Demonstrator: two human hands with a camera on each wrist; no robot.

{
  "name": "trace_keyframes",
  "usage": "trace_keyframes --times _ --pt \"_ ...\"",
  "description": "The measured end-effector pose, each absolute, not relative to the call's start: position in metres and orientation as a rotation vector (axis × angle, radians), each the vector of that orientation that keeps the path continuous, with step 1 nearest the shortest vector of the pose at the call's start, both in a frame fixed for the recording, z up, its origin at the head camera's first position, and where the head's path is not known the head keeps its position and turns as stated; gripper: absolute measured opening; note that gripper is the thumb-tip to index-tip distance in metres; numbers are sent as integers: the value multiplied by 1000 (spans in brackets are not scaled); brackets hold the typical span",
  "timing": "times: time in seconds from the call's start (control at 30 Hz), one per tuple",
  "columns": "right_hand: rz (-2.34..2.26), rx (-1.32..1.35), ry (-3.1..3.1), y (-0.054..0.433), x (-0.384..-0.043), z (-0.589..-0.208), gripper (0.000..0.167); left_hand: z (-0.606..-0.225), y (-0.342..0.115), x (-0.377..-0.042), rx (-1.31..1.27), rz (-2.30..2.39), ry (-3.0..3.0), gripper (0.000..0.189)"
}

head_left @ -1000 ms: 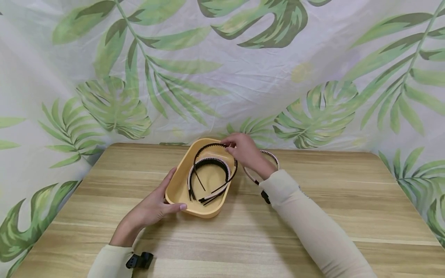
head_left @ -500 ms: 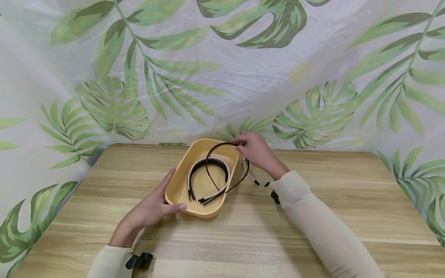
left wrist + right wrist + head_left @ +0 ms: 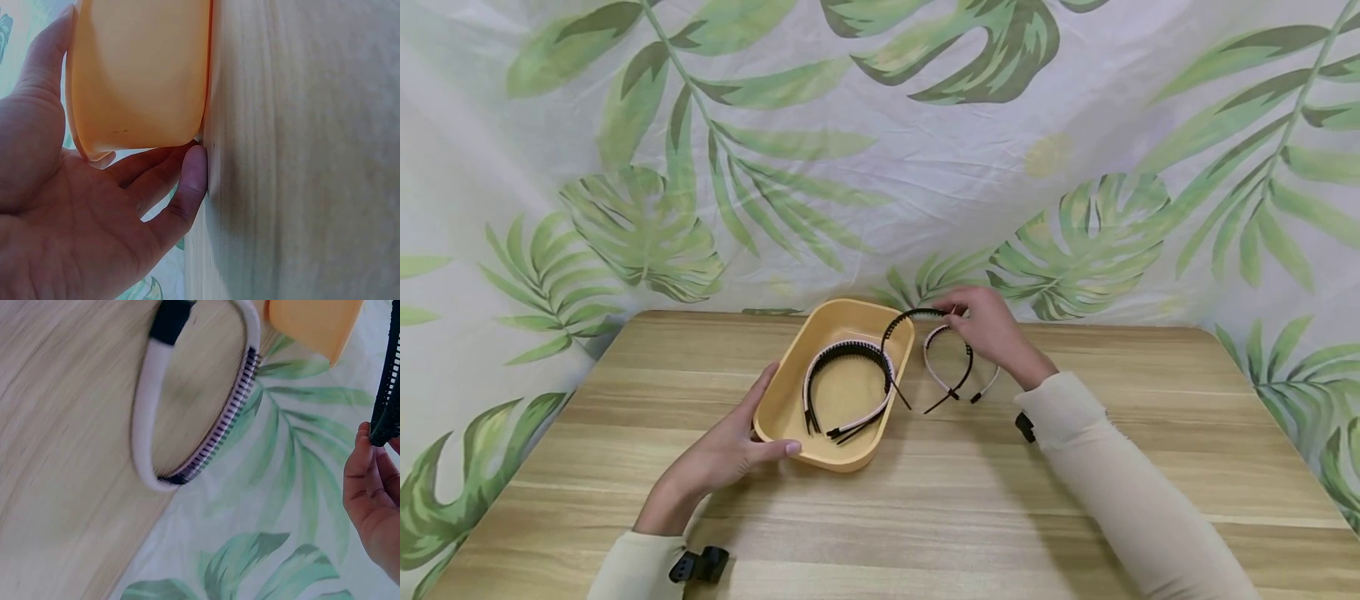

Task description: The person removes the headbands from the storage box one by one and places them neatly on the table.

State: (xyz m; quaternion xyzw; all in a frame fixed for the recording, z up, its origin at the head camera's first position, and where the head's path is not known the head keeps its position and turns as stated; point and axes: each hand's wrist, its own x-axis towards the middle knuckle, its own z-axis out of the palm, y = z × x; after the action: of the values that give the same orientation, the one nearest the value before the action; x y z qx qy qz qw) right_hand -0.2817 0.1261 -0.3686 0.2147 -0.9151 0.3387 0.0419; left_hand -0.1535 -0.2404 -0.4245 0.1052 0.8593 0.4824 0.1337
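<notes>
My right hand [image 3: 988,329] pinches the top of a thin black toothed headband [image 3: 917,315], holding it in the air between the yellow tray [image 3: 790,392] and a white headband [image 3: 934,367] lying on the table. In the right wrist view the white headband [image 3: 147,425] with its dark teeth lies on the wood, and the black headband [image 3: 389,381] shows at my fingertips [image 3: 369,481]. My left hand [image 3: 730,450] grips the tray's near left corner, thumb on the front rim, and the tray wall [image 3: 144,69] sits against the palm in the left wrist view. Inside the tray lie black and white headbands [image 3: 850,354].
The wooden table [image 3: 925,500] spreads wide to the right and front. A leaf-print cloth [image 3: 880,150] hangs close behind the tray and the far table edge.
My right hand has carried the black headband out of the tray and to the right, over the white headband. The left hand and tray have stayed put.
</notes>
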Motion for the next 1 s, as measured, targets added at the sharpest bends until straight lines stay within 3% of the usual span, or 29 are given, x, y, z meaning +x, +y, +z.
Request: trace_keyframes --times 1.0 --pt "1016 528 -2834 202 -292 -389 26 -425 -241 -154 317 1398 2488 122"
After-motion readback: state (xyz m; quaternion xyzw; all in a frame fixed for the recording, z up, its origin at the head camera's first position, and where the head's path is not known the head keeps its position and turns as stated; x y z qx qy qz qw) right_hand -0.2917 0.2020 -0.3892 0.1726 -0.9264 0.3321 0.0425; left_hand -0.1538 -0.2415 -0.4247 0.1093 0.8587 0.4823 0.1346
